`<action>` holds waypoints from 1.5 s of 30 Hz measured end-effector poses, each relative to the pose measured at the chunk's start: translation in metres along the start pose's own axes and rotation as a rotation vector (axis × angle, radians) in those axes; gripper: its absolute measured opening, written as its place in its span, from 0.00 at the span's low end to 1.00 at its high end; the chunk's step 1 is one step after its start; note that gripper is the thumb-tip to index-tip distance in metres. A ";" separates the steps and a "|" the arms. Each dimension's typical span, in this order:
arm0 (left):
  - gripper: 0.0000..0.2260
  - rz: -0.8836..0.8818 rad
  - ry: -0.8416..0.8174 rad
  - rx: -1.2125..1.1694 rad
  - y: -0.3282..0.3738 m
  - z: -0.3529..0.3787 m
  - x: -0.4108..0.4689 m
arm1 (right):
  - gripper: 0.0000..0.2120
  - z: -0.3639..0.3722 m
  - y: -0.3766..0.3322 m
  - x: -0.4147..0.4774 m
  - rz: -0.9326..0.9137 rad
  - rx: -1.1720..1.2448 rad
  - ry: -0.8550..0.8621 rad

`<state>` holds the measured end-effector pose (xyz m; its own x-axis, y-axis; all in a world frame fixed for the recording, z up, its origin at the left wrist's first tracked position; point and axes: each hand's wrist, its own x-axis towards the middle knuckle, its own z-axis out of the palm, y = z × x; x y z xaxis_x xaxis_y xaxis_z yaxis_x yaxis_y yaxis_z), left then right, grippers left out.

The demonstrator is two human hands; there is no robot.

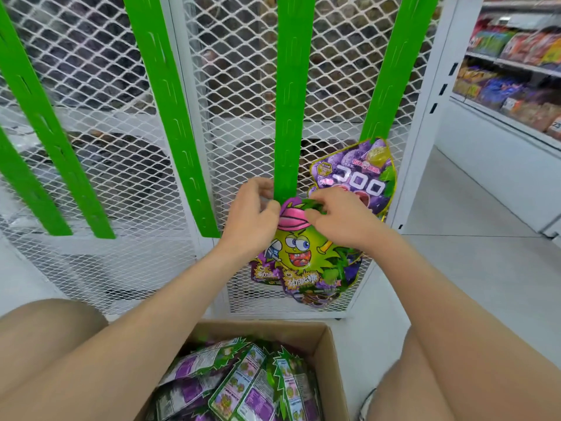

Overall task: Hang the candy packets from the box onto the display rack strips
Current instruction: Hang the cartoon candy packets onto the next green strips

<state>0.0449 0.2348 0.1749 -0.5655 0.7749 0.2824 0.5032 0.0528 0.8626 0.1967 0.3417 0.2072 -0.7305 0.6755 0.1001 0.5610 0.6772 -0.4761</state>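
Green display strip (287, 101): hangs on the white mesh panel (236, 86); bare mesh shows either side of it above the hands.
Candy packet (303, 253): green cartoon-face pouch directly below the strip's lower end, top edge at that end.
Left hand (250, 220): just left of the strip's end, fingers curled, pinching the pouch's upper left edge.
Right hand (340, 220): just right of the strip's end, thumb and fingers pinching the pouch's top.
Grape packet (358, 177): right of the strip, on the neighbouring strip, partly behind the right hand.
Cardboard box (331, 360): well below the strip, holding more packets (243, 381).
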 end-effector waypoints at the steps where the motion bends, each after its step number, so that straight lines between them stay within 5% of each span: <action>1: 0.13 0.002 -0.009 0.019 -0.002 0.001 0.001 | 0.09 0.002 -0.001 0.003 0.001 0.012 0.019; 5: 0.03 0.006 -0.073 0.132 -0.005 0.003 0.000 | 0.16 0.009 0.002 0.012 -0.002 -0.007 0.086; 12: 0.12 -0.093 -0.253 -0.019 -0.005 -0.015 -0.008 | 0.08 0.019 0.004 0.002 -0.024 0.055 0.114; 14: 0.14 -0.118 -0.280 -0.067 -0.006 -0.020 -0.011 | 0.13 0.019 0.001 -0.004 0.006 0.062 0.098; 20: 0.14 -0.116 -0.313 -0.093 -0.001 -0.033 -0.024 | 0.23 0.021 -0.013 -0.019 0.009 0.135 0.159; 31: 0.20 -0.110 -0.323 -0.118 -0.010 -0.043 -0.026 | 0.22 0.038 -0.023 -0.022 -0.060 0.077 0.105; 38: 0.15 -0.198 -0.307 -0.137 -0.005 -0.047 -0.024 | 0.16 0.034 -0.023 -0.024 -0.169 0.038 0.322; 45: 0.19 -0.222 -0.367 -0.174 0.003 -0.048 -0.028 | 0.19 0.040 -0.025 -0.021 -0.057 0.037 0.303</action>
<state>0.0315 0.1832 0.1897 -0.3628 0.9301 -0.0576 0.2613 0.1609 0.9518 0.1828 0.2989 0.1822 -0.6075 0.6971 0.3808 0.5041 0.7089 -0.4933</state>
